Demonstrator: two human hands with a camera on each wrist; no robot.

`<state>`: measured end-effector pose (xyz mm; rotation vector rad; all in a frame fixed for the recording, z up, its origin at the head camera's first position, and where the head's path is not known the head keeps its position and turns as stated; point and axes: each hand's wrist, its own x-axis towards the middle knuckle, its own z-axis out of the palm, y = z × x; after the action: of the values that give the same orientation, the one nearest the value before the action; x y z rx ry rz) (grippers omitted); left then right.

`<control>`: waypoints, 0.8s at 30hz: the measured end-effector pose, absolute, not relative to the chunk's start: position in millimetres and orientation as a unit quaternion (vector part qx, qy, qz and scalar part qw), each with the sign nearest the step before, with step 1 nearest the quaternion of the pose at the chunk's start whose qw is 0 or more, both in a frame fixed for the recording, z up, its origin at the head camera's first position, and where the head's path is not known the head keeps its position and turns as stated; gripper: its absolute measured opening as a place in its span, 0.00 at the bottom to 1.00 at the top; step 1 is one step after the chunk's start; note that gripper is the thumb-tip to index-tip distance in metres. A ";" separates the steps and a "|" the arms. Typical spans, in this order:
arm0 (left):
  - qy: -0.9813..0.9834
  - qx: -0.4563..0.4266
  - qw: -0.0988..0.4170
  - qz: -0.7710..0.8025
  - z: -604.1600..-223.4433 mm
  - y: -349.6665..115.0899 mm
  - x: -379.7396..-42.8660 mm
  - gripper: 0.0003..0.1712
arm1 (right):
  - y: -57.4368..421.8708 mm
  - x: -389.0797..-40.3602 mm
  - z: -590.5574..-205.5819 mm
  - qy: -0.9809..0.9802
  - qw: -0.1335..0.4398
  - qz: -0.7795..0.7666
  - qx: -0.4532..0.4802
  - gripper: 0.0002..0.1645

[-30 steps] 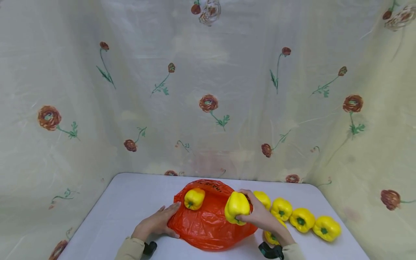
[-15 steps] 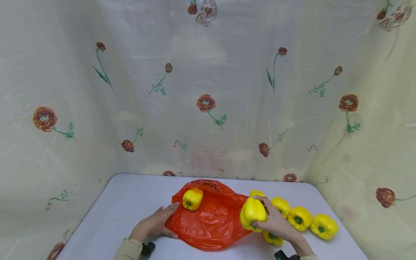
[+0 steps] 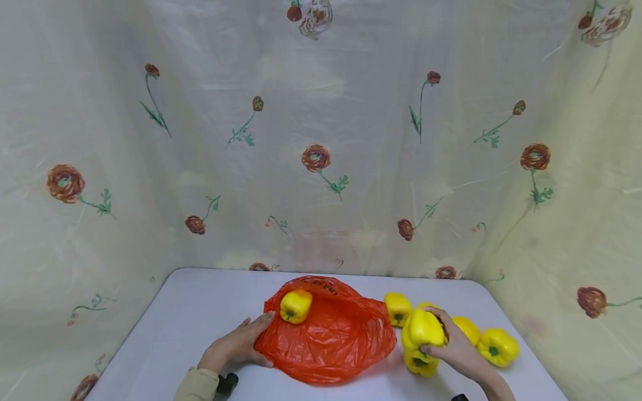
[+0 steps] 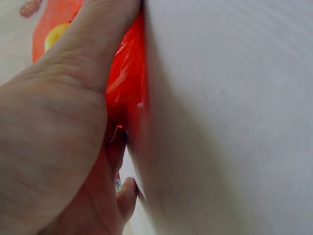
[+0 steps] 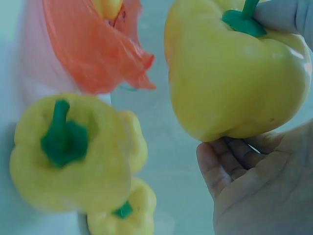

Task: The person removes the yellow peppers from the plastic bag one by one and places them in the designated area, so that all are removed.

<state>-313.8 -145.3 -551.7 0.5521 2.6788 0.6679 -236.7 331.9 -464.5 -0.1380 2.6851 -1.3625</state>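
Observation:
My right hand (image 3: 458,346) grips a yellow bell pepper (image 3: 422,329), thumb by its green stem and fingers around the far side, as the right wrist view shows. It overlaps another yellow pepper (image 3: 420,365) on the table in the head view. A red plastic bag (image 3: 333,345) lies spread in the middle, mouth open. One yellow pepper (image 3: 296,306) sits inside its far left part. My left hand (image 3: 239,342) rests against the bag's left edge, fingers extended and thumb apart; in the left wrist view, red plastic (image 4: 128,73) shows beyond the palm.
More yellow peppers stand on the white table (image 3: 210,301) right of the bag: one near its far right edge (image 3: 398,308), others farther right, including the rightmost pepper (image 3: 498,347). A floral curtain (image 3: 321,111) hangs behind and at the sides.
My right hand has carried its pepper rightward, from over the bag to above the peppers beside it. The left hand stays at the bag's edge. The head view has shifted slightly.

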 end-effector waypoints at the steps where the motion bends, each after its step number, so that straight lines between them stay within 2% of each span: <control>1: 0.939 0.193 0.162 0.234 -551.7 -145.5 -314.1 0.63 | 335.2 -236.0 -464.9 0.890 0.061 -0.450 -0.043 0.50; 14: 0.937 0.190 0.165 0.241 -550.5 -145.7 -314.3 0.64 | 382.6 -225.0 -479.9 0.907 0.047 -0.418 -0.020 0.47; 24: 0.938 0.188 0.168 0.237 -551.1 -145.6 -314.3 0.64 | 404.0 -227.3 -498.1 0.910 0.087 -0.404 0.025 0.49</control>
<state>-314.3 -145.6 -551.1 0.5341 2.6686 0.6731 -227.3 404.0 -498.1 0.0757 2.7113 -1.2016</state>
